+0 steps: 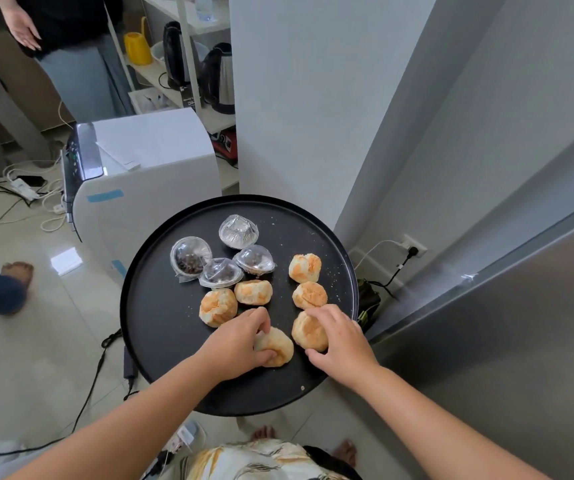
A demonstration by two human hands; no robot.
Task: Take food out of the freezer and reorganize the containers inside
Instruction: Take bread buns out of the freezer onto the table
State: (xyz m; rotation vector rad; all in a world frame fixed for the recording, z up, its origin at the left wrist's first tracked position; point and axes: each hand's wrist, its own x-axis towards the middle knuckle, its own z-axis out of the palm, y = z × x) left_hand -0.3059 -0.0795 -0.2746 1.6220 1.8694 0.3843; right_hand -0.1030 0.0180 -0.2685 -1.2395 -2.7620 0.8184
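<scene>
A round black tray stands in front of me. On it lie several golden buns and several small clear plastic cups, some with dark filling. My left hand grips a bun at the tray's near side. My right hand curls over another bun just to the right of it. More buns lie beyond my hands. The grey freezer door is at the right.
A white appliance stands left of the tray. Cables and a power strip lie on the tiled floor. Another person stands at the back left, and someone's foot is at the left. Kettles sit on a shelf behind.
</scene>
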